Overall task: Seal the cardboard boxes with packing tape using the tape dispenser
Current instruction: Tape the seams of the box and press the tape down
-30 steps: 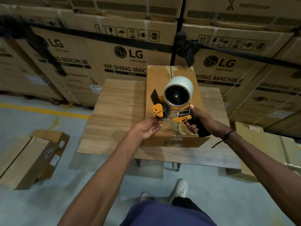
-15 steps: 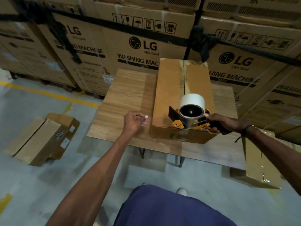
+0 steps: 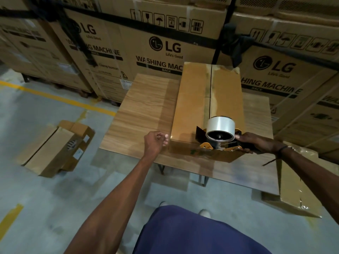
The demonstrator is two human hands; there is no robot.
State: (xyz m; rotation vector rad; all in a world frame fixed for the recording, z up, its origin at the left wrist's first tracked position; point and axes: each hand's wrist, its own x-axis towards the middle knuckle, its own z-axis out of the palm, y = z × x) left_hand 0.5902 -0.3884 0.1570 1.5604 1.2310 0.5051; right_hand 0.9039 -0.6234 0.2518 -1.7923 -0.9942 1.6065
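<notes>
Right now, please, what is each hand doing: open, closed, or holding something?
Left hand: fingers curled, holding nothing, beside the cardboard box.
Right hand: grips the tape dispenser by its handle.

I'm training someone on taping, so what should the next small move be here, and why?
Probably draw the tape dispenser away along the box seam: the right hand holds it at the near edge, with the seam ahead showing dark.
</notes>
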